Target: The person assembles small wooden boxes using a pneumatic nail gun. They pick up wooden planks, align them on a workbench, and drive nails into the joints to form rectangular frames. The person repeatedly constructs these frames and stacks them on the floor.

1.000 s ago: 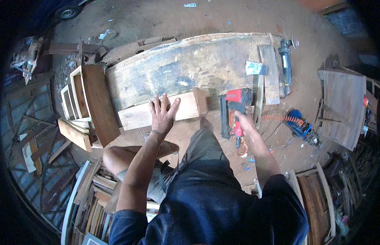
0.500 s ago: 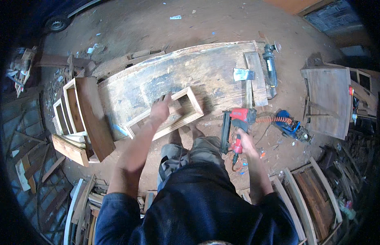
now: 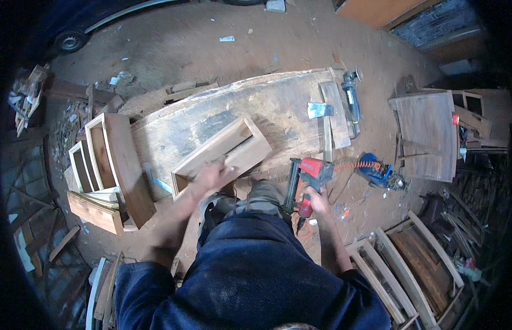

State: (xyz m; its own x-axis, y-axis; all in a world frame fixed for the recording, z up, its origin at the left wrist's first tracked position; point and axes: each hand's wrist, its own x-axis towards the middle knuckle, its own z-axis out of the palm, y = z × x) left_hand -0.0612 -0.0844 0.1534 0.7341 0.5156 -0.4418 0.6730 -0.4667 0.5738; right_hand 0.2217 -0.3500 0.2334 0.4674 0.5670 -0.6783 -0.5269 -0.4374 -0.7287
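Left hand [image 3: 212, 175] grips the near long side of an open rectangular wooden box frame [image 3: 223, 154], fingers curled over the rail, closed on it. The frame lies on the long worn wooden plank bench [image 3: 278, 107], toward its near edge, in front of the person's knees. Its long axis runs diagonally: near-left end by the left hand, far-right end pointing up and right across the bench. The open side faces up and toward the camera; the hand is a bit blurred.

Right hand [image 3: 316, 201] is wrapped shut around the handle of a red and black nail gun [image 3: 305, 176], held low beside the right knee, off the near edge of the bench. Its black magazine points up toward the bench; an orange coiled hose [image 3: 357, 164] trails right to a blue tool [image 3: 377, 173] on the dirt floor.

Stack of similar wooden frames [image 3: 104, 170] stands left of the bench. Grey power tool [image 3: 350, 102] lies at the bench's right end.
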